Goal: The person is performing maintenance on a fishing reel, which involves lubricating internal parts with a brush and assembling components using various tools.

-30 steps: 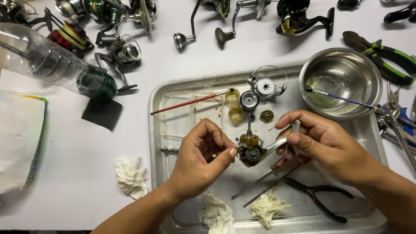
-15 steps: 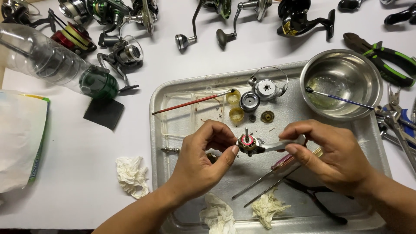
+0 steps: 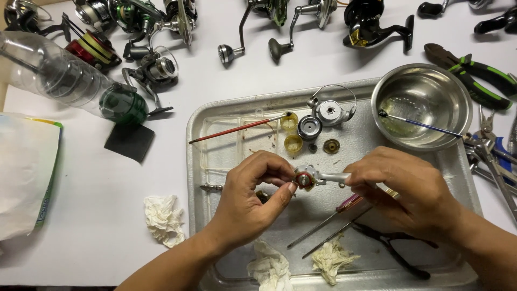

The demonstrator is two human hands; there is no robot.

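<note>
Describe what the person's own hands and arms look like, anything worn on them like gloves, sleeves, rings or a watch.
Both the left hand and the right hand are bare, with no gloves. No rings show on the visible fingers, and no watch or band at either wrist. The forearms are uncovered as far as the picture's edge, so no sleeve is in view. Fingernails are short and unpainted.
</note>
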